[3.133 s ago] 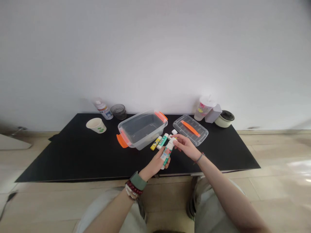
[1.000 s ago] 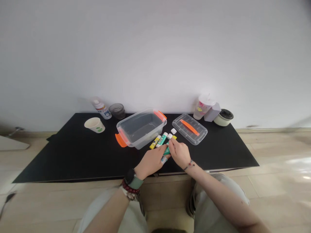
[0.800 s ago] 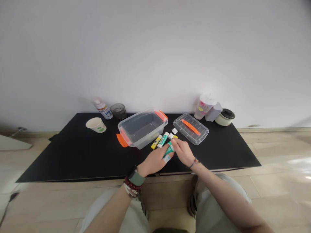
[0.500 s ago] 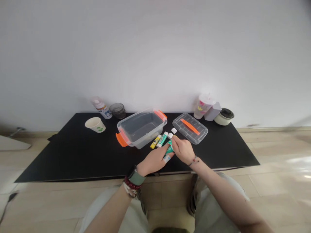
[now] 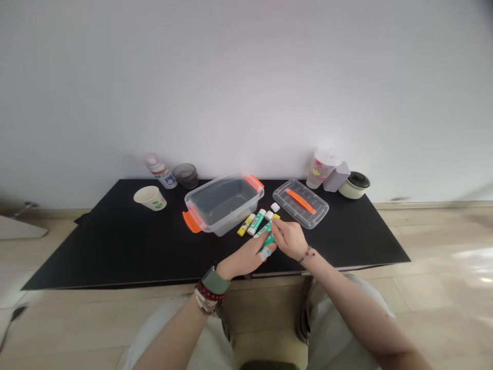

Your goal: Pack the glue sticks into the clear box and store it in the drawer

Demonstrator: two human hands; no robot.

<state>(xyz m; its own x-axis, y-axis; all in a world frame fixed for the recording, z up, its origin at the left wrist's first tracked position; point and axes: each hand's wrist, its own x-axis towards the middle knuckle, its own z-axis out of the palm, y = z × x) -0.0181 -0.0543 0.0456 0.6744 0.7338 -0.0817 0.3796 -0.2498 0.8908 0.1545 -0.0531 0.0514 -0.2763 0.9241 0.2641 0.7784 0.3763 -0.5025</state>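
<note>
My left hand (image 5: 242, 256) is closed around the lower part of a green glue stick (image 5: 268, 240) above the table's front edge. Bent over that stick's upper end, my right hand (image 5: 291, 238) has its fingers pinched together and hides the tip. Just beyond my hands lie a yellow glue stick (image 5: 246, 225) and a green-and-white glue stick (image 5: 256, 222). Another green stick (image 5: 263, 229) shows partly beside my left fingers. A yellow end (image 5: 276, 217) peeks out past my right fingers. Two small white caps (image 5: 275, 207) are near the lid.
A clear plastic box (image 5: 234, 222) with orange latches stands behind the sticks, its clear lid (image 5: 320, 216) to the right. A paper cup (image 5: 148, 199), spray can (image 5: 164, 177) and dark glass (image 5: 186, 177) are at left. A tumbler (image 5: 320, 172) and lidded pot (image 5: 352, 190) are at right.
My hands have shifted very slightly, the right one a little off the stick's top. More of the green stick lying beside my left fingers now shows.
</note>
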